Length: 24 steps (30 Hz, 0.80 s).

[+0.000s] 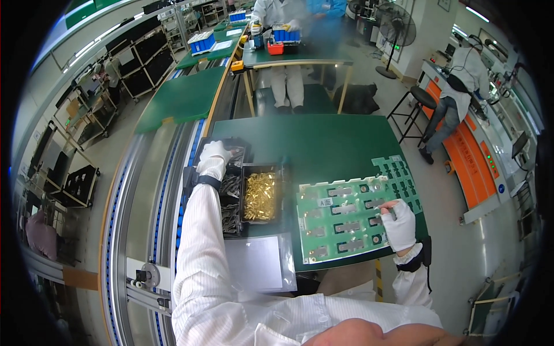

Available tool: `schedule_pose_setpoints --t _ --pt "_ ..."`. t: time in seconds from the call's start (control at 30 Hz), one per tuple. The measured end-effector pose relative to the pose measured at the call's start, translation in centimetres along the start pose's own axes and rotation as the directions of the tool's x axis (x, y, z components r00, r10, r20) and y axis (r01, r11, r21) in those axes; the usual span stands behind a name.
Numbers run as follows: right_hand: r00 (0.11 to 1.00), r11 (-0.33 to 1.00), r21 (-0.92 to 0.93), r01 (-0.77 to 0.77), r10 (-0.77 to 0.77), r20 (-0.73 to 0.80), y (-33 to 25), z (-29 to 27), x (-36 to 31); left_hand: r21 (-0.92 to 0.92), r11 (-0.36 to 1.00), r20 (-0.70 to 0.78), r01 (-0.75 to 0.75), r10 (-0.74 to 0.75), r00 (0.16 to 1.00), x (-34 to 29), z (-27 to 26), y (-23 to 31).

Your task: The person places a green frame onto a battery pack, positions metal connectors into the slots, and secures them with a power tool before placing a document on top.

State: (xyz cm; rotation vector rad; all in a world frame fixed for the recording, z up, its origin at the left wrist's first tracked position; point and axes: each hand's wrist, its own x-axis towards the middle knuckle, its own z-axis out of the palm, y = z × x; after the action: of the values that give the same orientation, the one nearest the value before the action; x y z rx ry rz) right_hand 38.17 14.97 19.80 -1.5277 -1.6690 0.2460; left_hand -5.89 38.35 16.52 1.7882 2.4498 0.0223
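Note:
My left hand (214,153), in a white glove, reaches into the far part of a black parts bin (232,228). Its fingers are curled down among dark metal strips (231,185); what they grip is hidden. Beside that bin, a black box holds many small brass-coloured pieces (260,196). My right hand (399,228), gloved with bare fingertips, hovers at the right side of a light green fixture board (340,254). Thumb and forefinger are pinched together, and anything between them is too small to name. Grey metal strips (345,209) sit in several slots of the board.
A second green slotted panel (398,177) lies beyond the fixture. White paper in a clear sleeve (254,264) lies near me. A conveyor (144,207) runs along the left. Across, people work at another table (317,58); a stool (423,97) and another person (461,69) are right.

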Motion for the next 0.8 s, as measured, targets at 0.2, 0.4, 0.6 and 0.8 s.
schedule_pose_setpoints --t 0.2,0.4,0.6,0.8 --pt "1.000 1.000 -0.009 0.011 -0.011 0.014 -0.8 0.0 0.1 0.221 0.974 -0.024 -0.046 0.052 0.998 0.0 0.5 -0.5" --pt "0.999 0.999 -0.041 0.033 -0.032 0.006 -0.6 0.0 0.1 0.330 0.938 -0.088 -0.105 0.141 0.986 1.3 1.5 -0.4" --pt "1.000 0.999 -0.032 0.012 -0.011 0.009 -0.6 0.0 0.1 0.299 0.947 -0.040 -0.119 0.137 0.990 1.2 1.3 -0.1" --pt "1.000 1.000 -0.014 -0.006 0.006 0.007 -0.3 0.1 0.1 0.311 0.930 -0.158 -0.196 0.254 0.954 2.7 2.7 -0.4"
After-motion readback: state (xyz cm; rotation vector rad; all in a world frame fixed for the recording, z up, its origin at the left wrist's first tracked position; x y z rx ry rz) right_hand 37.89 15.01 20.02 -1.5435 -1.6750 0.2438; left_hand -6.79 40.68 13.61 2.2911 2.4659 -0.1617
